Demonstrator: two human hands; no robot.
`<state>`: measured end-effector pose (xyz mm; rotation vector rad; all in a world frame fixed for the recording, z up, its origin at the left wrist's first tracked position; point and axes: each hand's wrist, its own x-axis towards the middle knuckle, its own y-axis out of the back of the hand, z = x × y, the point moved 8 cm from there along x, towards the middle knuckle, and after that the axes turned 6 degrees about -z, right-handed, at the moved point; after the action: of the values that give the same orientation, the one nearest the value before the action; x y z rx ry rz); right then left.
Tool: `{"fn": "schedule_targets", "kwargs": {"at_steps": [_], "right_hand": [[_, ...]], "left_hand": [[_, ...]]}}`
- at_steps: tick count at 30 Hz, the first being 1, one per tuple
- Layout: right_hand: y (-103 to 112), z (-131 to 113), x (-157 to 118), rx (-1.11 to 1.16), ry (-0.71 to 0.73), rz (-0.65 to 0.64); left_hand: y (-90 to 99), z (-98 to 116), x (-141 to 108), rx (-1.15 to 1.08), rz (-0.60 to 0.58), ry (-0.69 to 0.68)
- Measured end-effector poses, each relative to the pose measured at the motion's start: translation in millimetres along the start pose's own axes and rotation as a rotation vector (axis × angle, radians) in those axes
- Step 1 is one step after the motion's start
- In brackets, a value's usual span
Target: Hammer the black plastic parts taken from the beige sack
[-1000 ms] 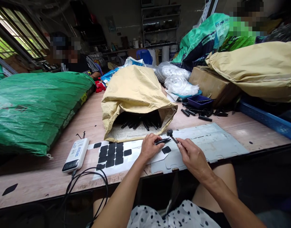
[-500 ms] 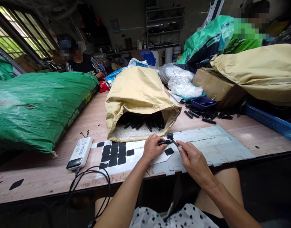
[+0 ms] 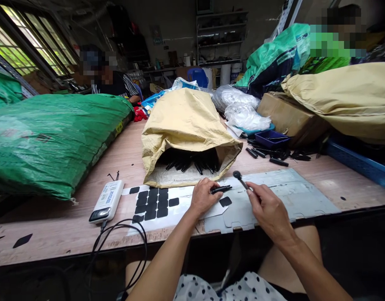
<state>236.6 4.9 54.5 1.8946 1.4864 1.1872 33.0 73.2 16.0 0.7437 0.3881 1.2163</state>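
Observation:
My left hand (image 3: pixel 205 195) is closed around a slim black pen-shaped piece (image 3: pixel 221 189), whose tip sticks out to the right over the grey board (image 3: pixel 274 196). In my right hand (image 3: pixel 269 209) is a thin metallic stick with a round black head (image 3: pixel 237 175), held between thumb and fingers. Its head points up and left, apart from the black piece. A rounded black square (image 3: pixel 225 201) lies below the piece. Left of my left hand, a white sheet (image 3: pixel 176 217) carries several such black squares. Just behind the hands, a beige sack (image 3: pixel 183 117) lies with its mouth facing me, several black pieces inside.
A white power bank (image 3: pixel 107 200) with a black cable (image 3: pixel 117 225) lies at left, beside a big green sack (image 3: pixel 54 138). Loose black pieces (image 3: pixel 278 161), a purple tray (image 3: pixel 270 140) and a blue basket (image 3: pixel 362 163) are at right. Two other people sit farther back.
My right hand has moved right, drawing the stick's round head away from the black piece. My left hand keeps its hold. The view has shifted slightly.

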Motion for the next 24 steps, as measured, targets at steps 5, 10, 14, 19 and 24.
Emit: {"fn": "schedule_targets", "kwargs": {"at_steps": [5,10,14,19,24], "right_hand": [[5.7,43.4,16.9,-0.335,-0.152,0.051],[-14.9,42.5,26.3,-0.473,-0.068,0.013],[-22.7,29.1,25.0,-0.568,-0.004,0.053],[-22.7,23.5,24.1,-0.609,0.002,0.062],[-21.2,22.4,24.7,-0.609,-0.008,0.048]], "left_hand": [[-0.3,0.3,0.0,0.014,-0.007,-0.006],[0.0,0.0,-1.0,0.017,-0.001,-0.019],[-2.4,-1.3,-1.2,0.017,-0.008,-0.028],[1.6,-1.8,1.0,-0.067,-0.056,-0.032],[11.0,30.5,-32.9,-0.699,-0.395,0.033]]}}
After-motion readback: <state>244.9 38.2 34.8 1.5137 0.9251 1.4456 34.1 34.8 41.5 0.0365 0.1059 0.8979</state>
